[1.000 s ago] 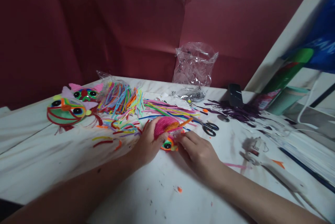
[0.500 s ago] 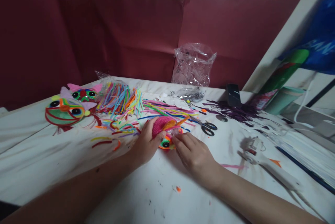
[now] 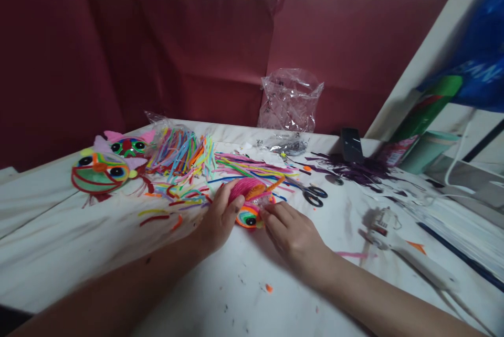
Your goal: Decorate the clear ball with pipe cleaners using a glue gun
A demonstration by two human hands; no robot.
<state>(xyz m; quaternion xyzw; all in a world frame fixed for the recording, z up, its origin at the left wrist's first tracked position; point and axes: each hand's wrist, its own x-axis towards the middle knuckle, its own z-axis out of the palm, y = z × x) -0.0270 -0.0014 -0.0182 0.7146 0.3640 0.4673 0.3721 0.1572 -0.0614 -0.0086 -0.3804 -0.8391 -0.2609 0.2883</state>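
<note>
My left hand [image 3: 221, 217] is closed around the left side of a pipe-cleaner animal head [image 3: 247, 190], pink on top with a green and orange ringed eye. An orange pipe cleaner [image 3: 274, 183] sticks out from its upper right. My right hand [image 3: 293, 232] pinches at the head's right edge; its fingertips are partly hidden, and whether they hold a separate small piece cannot be made out. Black-handled scissors [image 3: 315, 195] lie just beyond the right hand. Behind the head spread loose pipe cleaners [image 3: 252, 165] in pink, green, yellow and blue.
Two finished-looking animal heads, one green-mouthed [image 3: 100, 182] and one red [image 3: 128, 146], sit at left beside a bag of pipe cleaners [image 3: 177, 150]. A white glue gun [image 3: 413, 258] lies at right. Farther back are a clear plastic bag [image 3: 289, 101], a phone [image 3: 352, 144] and purple strips [image 3: 370, 169].
The left thumb has shifted slightly up on the pink top, baring more of the ringed eye. The right hand stays at the head's right edge. The camera view has tilted a little.
</note>
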